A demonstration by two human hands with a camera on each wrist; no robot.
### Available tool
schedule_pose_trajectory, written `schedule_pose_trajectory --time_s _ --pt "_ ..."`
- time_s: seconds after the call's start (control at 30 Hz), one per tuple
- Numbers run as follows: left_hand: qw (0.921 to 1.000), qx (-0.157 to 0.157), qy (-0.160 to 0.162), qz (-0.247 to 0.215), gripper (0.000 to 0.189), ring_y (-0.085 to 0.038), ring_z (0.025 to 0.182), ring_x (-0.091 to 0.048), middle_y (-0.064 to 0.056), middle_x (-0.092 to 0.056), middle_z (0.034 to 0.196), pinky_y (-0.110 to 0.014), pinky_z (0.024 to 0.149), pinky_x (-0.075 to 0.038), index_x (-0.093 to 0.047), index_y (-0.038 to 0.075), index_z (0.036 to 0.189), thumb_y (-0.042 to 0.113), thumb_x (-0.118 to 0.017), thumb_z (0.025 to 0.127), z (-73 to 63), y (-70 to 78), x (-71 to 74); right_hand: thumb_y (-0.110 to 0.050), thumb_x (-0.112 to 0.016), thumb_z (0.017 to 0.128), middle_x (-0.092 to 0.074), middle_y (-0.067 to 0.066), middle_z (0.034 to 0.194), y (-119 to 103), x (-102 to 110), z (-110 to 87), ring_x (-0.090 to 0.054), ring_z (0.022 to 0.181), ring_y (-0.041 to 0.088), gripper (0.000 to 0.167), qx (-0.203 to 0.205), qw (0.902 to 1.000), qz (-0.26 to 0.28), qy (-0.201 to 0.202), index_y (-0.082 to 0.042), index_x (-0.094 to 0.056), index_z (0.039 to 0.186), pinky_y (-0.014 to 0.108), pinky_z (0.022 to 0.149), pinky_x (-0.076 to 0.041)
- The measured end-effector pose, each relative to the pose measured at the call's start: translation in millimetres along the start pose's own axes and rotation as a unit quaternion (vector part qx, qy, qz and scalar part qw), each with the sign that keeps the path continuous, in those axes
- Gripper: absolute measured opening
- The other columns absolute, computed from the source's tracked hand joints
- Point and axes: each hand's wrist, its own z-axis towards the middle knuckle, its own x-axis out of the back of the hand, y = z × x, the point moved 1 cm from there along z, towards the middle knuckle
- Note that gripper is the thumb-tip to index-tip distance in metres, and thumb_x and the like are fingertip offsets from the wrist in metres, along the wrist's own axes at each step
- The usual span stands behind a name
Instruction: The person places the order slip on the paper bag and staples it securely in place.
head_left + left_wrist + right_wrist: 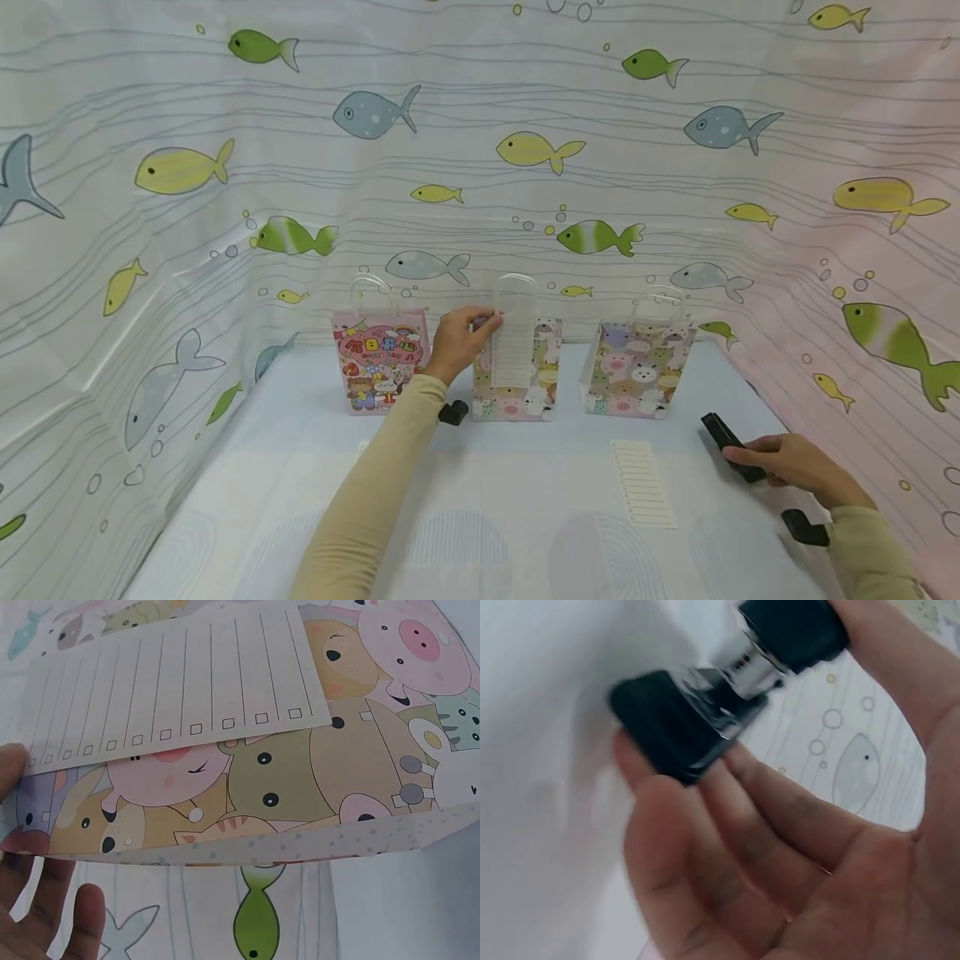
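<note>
My left hand [459, 340] pinches a lined white checklist slip [512, 354] at the top edge of the middle gift bag [549, 358], which is printed with cartoon animals. In the left wrist view, the slip [180, 682] lies flat over the bag's front [375, 765], and the left thumb is at its end. Off to the right, above the table, my right hand [798, 467] holds a black stapler [722, 435]. The right wrist view shows the stapler [667, 720] between thumb and fingers, with its metal part visible between the two black halves.
A pink cartoon gift bag [382, 354] stands left of the middle one, partly behind my left arm. To the right is another animal-print bag [637, 367]. A second checklist slip [643, 483] lies on the white table [570, 475]. Fish-print sheeting [480, 225] surrounds the table.
</note>
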Motion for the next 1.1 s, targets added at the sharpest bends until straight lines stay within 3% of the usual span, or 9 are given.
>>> schedule_pose_trajectory --time_s 0.23,0.37,0.5,0.6,0.7,0.8,1.03,1.1 --pt "0.9999 0.004 -0.004 -0.009 0.030 -0.016 0.081 -0.055 0.000 -0.071 0.099 -0.031 0.068 -0.045 -0.076 0.014 0.117 0.035 -0.069 0.098 0.2 0.8 0.9 -0.056 -0.058 0.099 -0.050 0.035 0.141 -2.6 4.7 -3.8 -0.066 0.111 0.038 0.090 0.061 0.9941 0.086 0.025 0.015 -0.035 0.148 0.056 0.094 -0.049" --pt "1.0000 -0.001 -0.005 -0.007 0.029 -0.016 0.079 -0.055 0.000 -0.071 0.097 -0.030 0.066 -0.044 -0.076 0.013 0.117 0.035 -0.069 0.098 1.3 1.3 0.9 -0.051 -0.053 0.103 -0.049 0.034 0.143 -10.4 5.1 -9.7 -0.066 0.110 0.033 0.083 0.098 0.9876 0.116 0.041 0.014 -0.032 0.150 0.059 0.096 -0.046" --pt "1.0000 -0.003 -0.003 -0.004 0.029 -0.015 0.077 -0.055 0.000 -0.071 0.095 -0.029 0.065 -0.043 -0.077 0.014 0.116 0.034 -0.069 0.098 1.9 2.6 1.4 -0.044 -0.052 0.106 -0.043 0.036 0.145 -26.8 7.8 -16.3 -0.067 0.104 0.015 0.078 0.135 0.9785 0.145 0.058 0.015 -0.027 0.151 0.037 0.093 -0.052" --pt "1.0000 0.000 -0.002 -0.006 0.028 -0.015 0.078 -0.055 0.000 -0.071 0.098 -0.029 0.065 -0.043 -0.077 0.014 0.117 0.033 -0.070 0.098 1.7 3.5 2.1 -0.038 -0.049 0.107 -0.036 0.038 0.149 -43.2 10.7 -23.1 -0.065 0.102 0.004 0.076 0.175 0.9682 0.167 0.064 0.016 -0.020 0.153 0.016 0.084 -0.048" --pt "0.9999 0.003 -0.003 -0.010 0.028 -0.015 0.079 -0.056 0.000 -0.072 0.101 -0.029 0.066 -0.044 -0.076 0.014 0.117 0.033 -0.070 0.098 1.3 2.9 2.3 -0.034 -0.047 0.108 -0.032 0.038 0.151 -60.6 12.2 -29.4 -0.064 0.105 0.001 0.075 0.209 0.9582 0.184 0.065 0.015 -0.015 0.154 0.011 0.083 -0.044" --pt "0.9999 0.004 -0.006 -0.011 0.028 -0.015 0.080 -0.056 0.000 -0.072 0.101 -0.029 0.066 -0.044 -0.076 0.014 0.117 0.033 -0.070 0.098 1.1 2.2 2.1 -0.031 -0.048 0.109 -0.036 0.034 0.150 -78.6 11.6 -32.7 -0.063 0.107 0.001 0.069 0.239 0.9499 0.187 0.076 0.014 -0.020 0.154 0.011 0.086 -0.044" --pt "0.9999 0.008 -0.005 -0.007 0.028 -0.015 0.081 -0.056 0.001 -0.072 0.103 -0.029 0.069 -0.045 -0.076 0.015 0.116 0.034 -0.069 0.098 0.6 0.9 0.9 -0.020 -0.054 0.107 -0.056 0.000 0.131 -119.4 3.8 -37.4 -0.061 0.110 0.007 0.049 0.292 0.9224 0.228 0.110 0.005 -0.039 0.147 0.011 0.091 -0.044" --pt "1.0000 0.004 -0.005 -0.005 0.028 -0.015 0.081 -0.056 0.001 -0.072 0.103 -0.029 0.069 -0.046 -0.076 0.014 0.116 0.035 -0.069 0.098 0.6 0.3 0.3 -0.016 -0.056 0.106 -0.059 -0.003 0.127 -131.1 1.2 -38.7 -0.059 0.112 0.007 0.044 0.305 0.9134 0.244 0.114 0.003 -0.043 0.144 0.012 0.092 -0.044"
